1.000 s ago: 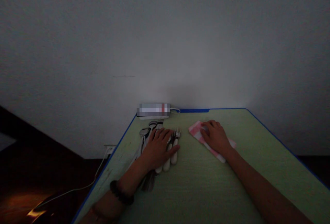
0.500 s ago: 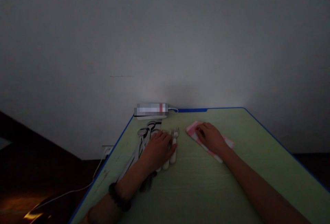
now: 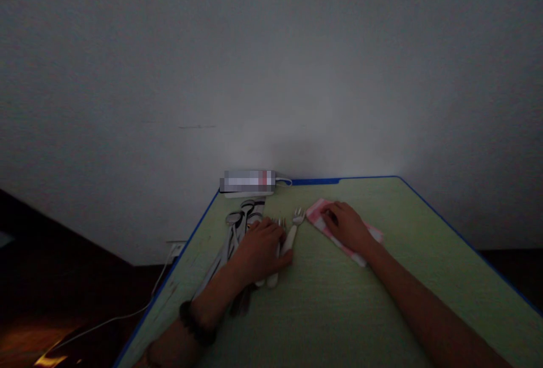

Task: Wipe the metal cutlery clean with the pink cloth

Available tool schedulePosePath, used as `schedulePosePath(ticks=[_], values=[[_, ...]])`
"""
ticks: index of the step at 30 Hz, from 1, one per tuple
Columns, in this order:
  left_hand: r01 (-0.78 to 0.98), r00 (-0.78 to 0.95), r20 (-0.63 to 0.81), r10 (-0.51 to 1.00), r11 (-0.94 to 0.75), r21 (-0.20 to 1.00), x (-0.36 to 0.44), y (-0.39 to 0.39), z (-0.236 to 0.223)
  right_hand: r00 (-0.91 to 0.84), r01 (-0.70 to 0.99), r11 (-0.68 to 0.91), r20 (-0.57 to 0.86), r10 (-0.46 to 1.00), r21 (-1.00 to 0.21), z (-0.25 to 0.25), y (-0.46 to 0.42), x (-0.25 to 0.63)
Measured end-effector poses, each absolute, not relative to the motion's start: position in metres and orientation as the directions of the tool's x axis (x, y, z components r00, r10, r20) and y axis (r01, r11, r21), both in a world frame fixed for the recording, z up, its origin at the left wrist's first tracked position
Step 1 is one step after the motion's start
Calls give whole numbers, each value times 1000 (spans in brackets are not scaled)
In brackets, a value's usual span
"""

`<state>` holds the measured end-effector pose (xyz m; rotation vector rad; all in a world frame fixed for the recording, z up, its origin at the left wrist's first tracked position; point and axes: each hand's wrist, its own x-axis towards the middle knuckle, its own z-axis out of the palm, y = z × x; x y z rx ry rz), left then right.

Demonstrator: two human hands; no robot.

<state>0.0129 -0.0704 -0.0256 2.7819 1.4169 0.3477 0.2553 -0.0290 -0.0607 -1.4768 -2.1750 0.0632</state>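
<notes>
My left hand (image 3: pixel 263 249) has its thumb and fingers closed about the pale handle of a fork (image 3: pixel 298 217), whose tines point away from me and lean right. Under and beside that hand lie more pale-handled forks (image 3: pixel 272 281), partly hidden by it. Several metal spoons (image 3: pixel 233 219) lie just left, heads toward the wall, with dark-handled cutlery (image 3: pixel 241 300) below the wrist. On the right, my right hand (image 3: pixel 348 224) is closed with curled fingers on a folded pink-and-white checked cloth (image 3: pixel 316 210); its fingertips are partly hidden.
A white box-like device (image 3: pixel 250 191), blurred out in part, stands at the table's back left edge with a white cable (image 3: pixel 285 180). The light green table (image 3: pixel 339 311) has a blue rim and meets a grey wall (image 3: pixel 271 74). Another cable (image 3: pixel 114 317) hangs at the left.
The fork at my left hand has shifted right and turned, its tines now closer to the cloth. My left thumb moved slightly down. My right hand and the cloth look nearly unchanged.
</notes>
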Motion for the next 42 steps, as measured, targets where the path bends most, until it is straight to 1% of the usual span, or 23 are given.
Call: schedulePosePath(ticks=[7,12,19,27,33,42], values=[[804,564,182,806,-586,100,16,-73,-22,-288,854,413,374,882,-316,-60,-29,256],[803,564,193,803,-588,97,15,-74,-22,-280,850,412,380,882,-329,-61,-29,256],[805,545,228,807,-579,127,15,-74,-24,-282,846,415,378,882,-335,-60,-30,256],[815,470,258,844,-527,240,13,-70,-30,-287,833,432,399,871,-345,-61,-29,256],[782,446,278,851,-521,343,13,-70,-31,-283,827,435,405,869,-356,-63,-28,257],[774,498,259,828,-558,298,14,-72,-29,-286,831,435,405,868,-346,-61,-30,255]])
